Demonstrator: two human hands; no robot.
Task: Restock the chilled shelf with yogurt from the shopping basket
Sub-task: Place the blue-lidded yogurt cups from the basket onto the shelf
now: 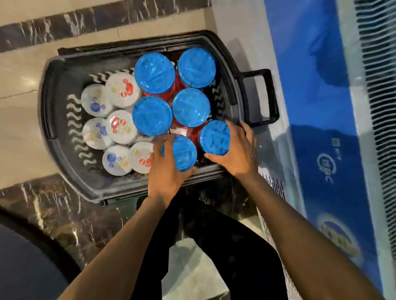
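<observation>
Walls of blue-lidded tubs (154, 73) mostly hidden beneath lids; chiller (321, 99) cut off right; its label (326, 167) unreadable

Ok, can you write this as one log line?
stage: picking from basket | left hand: grips front blue-lid tub | right hand: grips right blue-lid tub

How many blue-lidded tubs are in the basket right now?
6: far-left tub, far-right tub, middle-left tub, middle-right tub, nearest-left tub gripped by the left hand, nearest-right tub gripped by the right hand. More may lie hidden underneath.
</observation>
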